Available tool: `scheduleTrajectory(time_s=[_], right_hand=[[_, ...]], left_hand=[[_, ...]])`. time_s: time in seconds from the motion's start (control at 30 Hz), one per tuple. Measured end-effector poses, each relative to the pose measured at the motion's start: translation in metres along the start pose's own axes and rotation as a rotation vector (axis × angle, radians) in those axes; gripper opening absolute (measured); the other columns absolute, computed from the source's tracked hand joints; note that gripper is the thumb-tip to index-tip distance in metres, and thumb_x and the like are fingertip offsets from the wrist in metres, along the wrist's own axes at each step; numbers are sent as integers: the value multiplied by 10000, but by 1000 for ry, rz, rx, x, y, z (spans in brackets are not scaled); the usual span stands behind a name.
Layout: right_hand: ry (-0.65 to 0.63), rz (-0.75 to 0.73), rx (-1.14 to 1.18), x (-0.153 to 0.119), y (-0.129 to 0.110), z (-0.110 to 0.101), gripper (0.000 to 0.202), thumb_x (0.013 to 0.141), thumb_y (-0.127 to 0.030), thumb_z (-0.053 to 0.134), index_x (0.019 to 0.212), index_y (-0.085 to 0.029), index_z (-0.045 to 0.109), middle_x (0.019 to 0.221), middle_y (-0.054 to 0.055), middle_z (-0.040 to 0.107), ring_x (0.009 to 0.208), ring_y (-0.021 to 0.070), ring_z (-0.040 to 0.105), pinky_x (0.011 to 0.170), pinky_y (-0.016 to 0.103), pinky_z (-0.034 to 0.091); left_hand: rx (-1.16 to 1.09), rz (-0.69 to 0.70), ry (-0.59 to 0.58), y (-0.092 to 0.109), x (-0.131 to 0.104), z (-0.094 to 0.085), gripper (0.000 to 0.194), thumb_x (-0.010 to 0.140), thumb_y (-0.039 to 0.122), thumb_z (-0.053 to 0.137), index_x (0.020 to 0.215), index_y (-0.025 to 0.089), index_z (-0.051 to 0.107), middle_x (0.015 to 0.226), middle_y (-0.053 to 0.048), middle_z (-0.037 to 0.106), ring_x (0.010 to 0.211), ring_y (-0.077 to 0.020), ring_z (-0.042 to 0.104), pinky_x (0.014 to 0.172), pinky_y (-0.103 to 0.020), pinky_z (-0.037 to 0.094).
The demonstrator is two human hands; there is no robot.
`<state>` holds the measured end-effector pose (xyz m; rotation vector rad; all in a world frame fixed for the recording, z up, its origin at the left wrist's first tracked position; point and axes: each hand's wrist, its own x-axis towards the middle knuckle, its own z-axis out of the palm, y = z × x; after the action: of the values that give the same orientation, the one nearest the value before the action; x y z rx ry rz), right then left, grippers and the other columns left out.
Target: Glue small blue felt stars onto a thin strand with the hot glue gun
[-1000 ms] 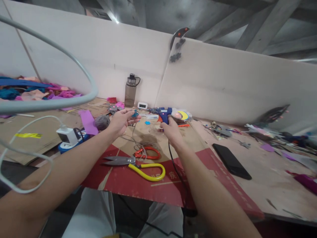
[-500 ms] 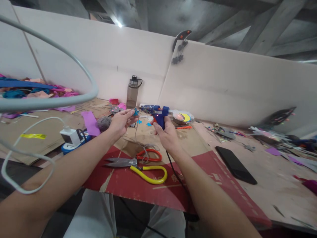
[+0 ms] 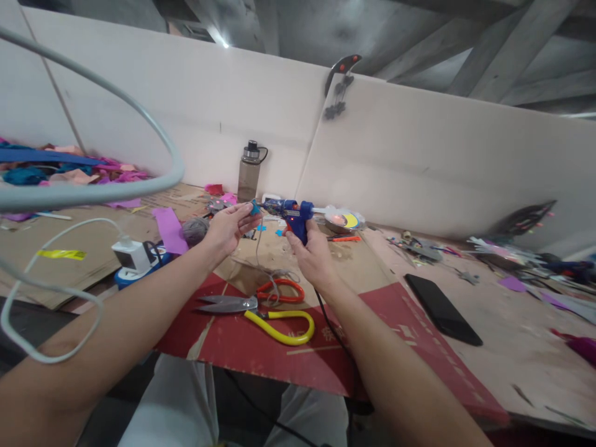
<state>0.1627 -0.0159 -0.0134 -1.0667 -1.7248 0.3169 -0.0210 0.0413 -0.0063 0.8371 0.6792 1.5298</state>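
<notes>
My right hand point(image 3: 313, 251) is wrapped round the handle of a blue glue gun point(image 3: 298, 222), whose nozzle points left. A white glue stick point(image 3: 319, 211) sticks out of its back end. Between the fingertips of my left hand point(image 3: 231, 228) is a small blue felt piece point(image 3: 256, 207), close to the nozzle; I cannot tell if they touch. Grey yarn point(image 3: 261, 245) hangs from near that piece down to a loose tangle on the cardboard. Below lie scissors point(image 3: 261, 310) with one red and one yellow handle. Small blue cut-outs point(image 3: 261, 228) lie behind the hands.
A water bottle point(image 3: 249, 172) stands against the white partition point(image 3: 186, 105). On the right lies a black phone point(image 3: 442, 309). A white charger point(image 3: 131, 256) sits in a blue power strip at left. A grey hoop-like tube point(image 3: 158, 127) crosses the upper left. Felt scraps point(image 3: 56, 171) are heaped behind it.
The glue gun has shifted slightly left and down, bringing its nozzle closer to the blue felt piece. The glue stick now shows behind it. My left hand has barely moved.
</notes>
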Motion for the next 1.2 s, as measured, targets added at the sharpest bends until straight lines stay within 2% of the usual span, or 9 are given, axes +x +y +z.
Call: scheduleTrajectory(time_s=[0.23,0.47,0.73,0.93,1.2], right_hand=[[11,-23,-64,-1,-5,0,368,866,-327,498,1204,-185,525,1061,118,668,951,258,616,845,388,469],[18,-30,-134,-3,-3,1,346,875,-331,497,1182,-178,541,1107,145,656,1029,288,598,878,395,447],[10,-31,-144,-3,-4,0,344,884,-327,487,1185,-171,548,1072,149,663,974,283,609,844,384,454],[11,-50,-182,-3,-2,1,348,877,-311,487,1184,-157,548,1024,152,673,848,265,612,750,365,459],[10,-42,-186,-3,-3,0,343,880,-310,478,1175,-148,544,1039,165,668,880,277,611,767,378,453]], left_hand=[[8,-22,-35,-1,-2,2,46,779,112,691,763,111,648,733,-62,707,680,-147,709,664,-238,587],[23,-17,-66,-3,-1,1,37,789,104,675,761,111,651,711,-46,696,657,-136,700,636,-230,580],[33,-1,-81,-4,1,-1,46,779,120,697,764,112,654,738,-58,703,668,-143,703,649,-241,585],[46,-3,-104,-6,2,-3,43,783,124,694,785,97,660,738,-70,708,669,-148,708,630,-229,583],[34,17,-88,-4,0,-1,29,797,91,660,771,103,668,717,-60,711,660,-144,708,637,-238,590]])
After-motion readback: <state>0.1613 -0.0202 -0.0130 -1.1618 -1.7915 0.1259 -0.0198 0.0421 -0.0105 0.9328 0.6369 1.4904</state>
